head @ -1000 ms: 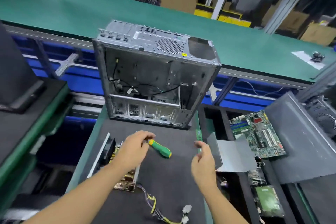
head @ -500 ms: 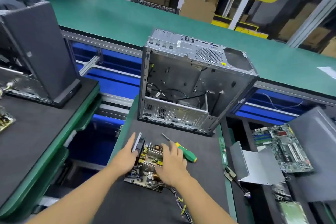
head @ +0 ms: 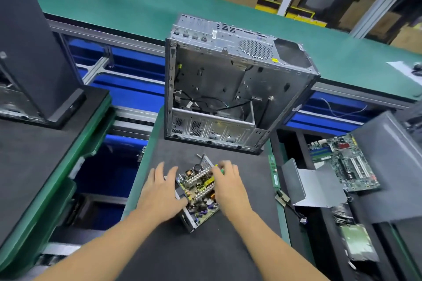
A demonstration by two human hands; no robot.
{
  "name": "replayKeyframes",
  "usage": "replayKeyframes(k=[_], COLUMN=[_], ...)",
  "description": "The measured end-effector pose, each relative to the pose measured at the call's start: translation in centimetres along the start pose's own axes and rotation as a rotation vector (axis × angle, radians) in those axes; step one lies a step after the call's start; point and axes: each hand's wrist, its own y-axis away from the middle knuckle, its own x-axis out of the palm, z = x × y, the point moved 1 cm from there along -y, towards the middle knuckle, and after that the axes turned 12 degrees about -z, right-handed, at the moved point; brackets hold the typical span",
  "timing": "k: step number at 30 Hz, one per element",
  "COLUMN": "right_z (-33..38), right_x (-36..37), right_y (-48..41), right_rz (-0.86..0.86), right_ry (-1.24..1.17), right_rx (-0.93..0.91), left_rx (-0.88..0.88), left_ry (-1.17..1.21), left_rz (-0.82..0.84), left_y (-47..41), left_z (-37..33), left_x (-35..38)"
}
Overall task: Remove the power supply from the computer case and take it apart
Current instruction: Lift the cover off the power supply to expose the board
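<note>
The opened power supply (head: 198,191) lies on the black mat, its circuit board with coils and capacitors showing inside a low metal tray. My left hand (head: 161,189) rests at its left side, fingers spread and straight, thumb against the tray's edge. My right hand (head: 227,183) lies over its right side with fingers curled down onto the far corner. A bit of the green and yellow screwdriver (head: 219,168) shows at those fingertips. Behind stands the empty grey computer case (head: 230,89), open side toward me, loose cables inside.
A grey metal cover (head: 312,187) and a motherboard (head: 342,164) lie to the right, and a RAM stick (head: 274,173) sits on the mat's green edge. A black computer case (head: 29,48) stands at the left. A green conveyor (head: 141,4) runs behind.
My left hand let go of the screwdriver, which stayed on the mat, and both hands went to the power supply. It has turned between them and sits further right on the mat.
</note>
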Motion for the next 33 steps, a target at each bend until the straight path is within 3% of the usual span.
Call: replayKeyframes(k=[2,4,9,16,18,20,22,28,33], right_z=[0.7,0.6,-0.4,-2.4,-2.3,-2.3,-2.4,-2.9,-2.5], right_x=[-0.1,0.2,1.3,2.6,2.9,3.2,3.4,3.6,4.0], right_y=[1.7,3.2,5.2,7.0,7.6,7.9,8.1,8.2,9.9], right_rz=[0.023,0.153,0.585,0.458,0.431,0.401,0.387,0.387,0.395], right_ry=[-0.136,-0.267,-0.259,-0.350,-0.398,-0.430,-0.451,-0.558,-0.677], right_rx=[0.134,0.260,0.270,0.299,0.286,0.310,0.341,0.442,0.506], left_rx=[0.176,0.254,0.171,0.155,0.182,0.288,0.335,0.287,0.308], left_ry=[-0.119,-0.177,-0.111,-0.172,-0.250,-0.317,-0.228,0.015,0.035], left_rz=[0.028,0.099,0.256,0.346,0.204,-0.078,-0.254,-0.299,-0.357], left_y=[-1.5,-2.6,-2.3,0.7,1.7,2.1,1.5,0.5,0.2], left_z=[0.3,0.4,-0.3,-1.3,-1.7,-2.2,-2.7,-4.5,-4.0], left_x=[-0.3,-0.7,-1.1,-0.1,0.2,0.2,0.1,2.0,2.7])
